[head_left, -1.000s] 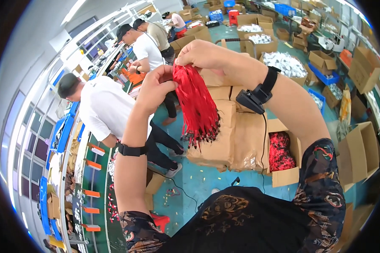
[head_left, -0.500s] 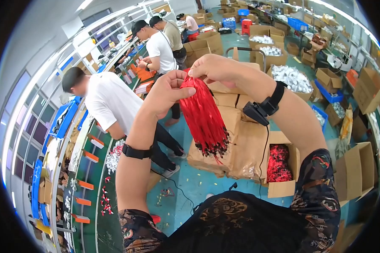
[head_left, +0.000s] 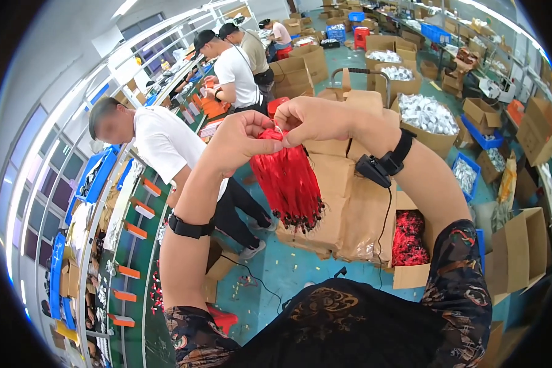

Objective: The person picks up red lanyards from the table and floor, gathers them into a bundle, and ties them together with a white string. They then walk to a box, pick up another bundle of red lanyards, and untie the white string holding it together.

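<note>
In front of my chest hangs a thick bundle of red straps (head_left: 288, 184) with small black ends at the bottom. My left hand (head_left: 242, 140) is closed round the bundle's top, its thumb reaching across toward the other hand. Beside it my right hand (head_left: 313, 122) pinches a thin whitish tie at the top of the bundle. The fingertips of both hands nearly meet there. Part of the bundle's top is hidden behind my fingers.
Below the bundle stand large brown wrapped packages (head_left: 325, 202). An open carton (head_left: 412, 277) by them holds more red straps. On the left, a person in a white shirt (head_left: 168, 138) stands at a green workbench (head_left: 138, 264). Cartons of silvery packets (head_left: 428, 116) stand at right.
Both hands and the bundle have come lower, and the thumbs have drawn together at its top. The person at left has turned their head more toward me.
</note>
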`<act>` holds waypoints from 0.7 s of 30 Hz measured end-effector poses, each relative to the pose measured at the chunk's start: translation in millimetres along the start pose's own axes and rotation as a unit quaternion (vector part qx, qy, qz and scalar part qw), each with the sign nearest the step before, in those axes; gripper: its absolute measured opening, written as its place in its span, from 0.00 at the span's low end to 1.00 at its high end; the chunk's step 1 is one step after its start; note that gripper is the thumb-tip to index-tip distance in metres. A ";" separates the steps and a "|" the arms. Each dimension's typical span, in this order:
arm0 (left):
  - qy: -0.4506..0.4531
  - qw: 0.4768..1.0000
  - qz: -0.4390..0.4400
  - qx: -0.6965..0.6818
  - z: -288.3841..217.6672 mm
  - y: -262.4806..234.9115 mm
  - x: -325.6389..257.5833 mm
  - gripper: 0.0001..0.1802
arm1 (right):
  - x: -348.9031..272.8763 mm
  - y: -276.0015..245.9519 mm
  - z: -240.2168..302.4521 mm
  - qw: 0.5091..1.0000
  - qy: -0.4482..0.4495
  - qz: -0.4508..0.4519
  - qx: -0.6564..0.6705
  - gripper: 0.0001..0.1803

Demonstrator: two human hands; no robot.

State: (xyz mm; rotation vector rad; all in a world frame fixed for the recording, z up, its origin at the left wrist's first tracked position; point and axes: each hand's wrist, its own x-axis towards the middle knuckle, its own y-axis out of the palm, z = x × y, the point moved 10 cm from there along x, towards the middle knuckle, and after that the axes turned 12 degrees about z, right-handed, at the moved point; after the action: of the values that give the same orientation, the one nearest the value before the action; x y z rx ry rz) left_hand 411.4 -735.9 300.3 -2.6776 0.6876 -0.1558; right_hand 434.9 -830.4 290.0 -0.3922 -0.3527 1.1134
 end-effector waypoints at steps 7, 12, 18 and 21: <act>0.005 1.000 0.020 -0.023 11.8 -2.8 -1.9 0.19 | 6.4 7.7 2.4 0.996 0.003 0.023 -0.080 0.09; -0.007 0.998 0.048 -0.032 22.8 -3.2 -1.4 0.21 | 13.4 8.4 -11.8 0.999 0.020 0.028 -0.026 0.09; 0.006 0.981 0.064 -0.182 53.6 12.9 0.4 0.26 | 16.7 9.5 -28.5 0.996 0.077 0.048 0.023 0.10; 0.052 0.988 0.042 -0.141 52.4 27.0 0.2 0.30 | 12.9 9.6 -34.9 0.992 0.117 0.040 -0.004 0.10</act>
State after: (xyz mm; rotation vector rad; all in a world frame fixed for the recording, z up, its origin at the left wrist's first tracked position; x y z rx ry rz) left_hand 409.9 -740.9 241.6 -2.9183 0.9161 -0.1887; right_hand 448.6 -819.3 255.9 -0.5425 -0.1360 1.1317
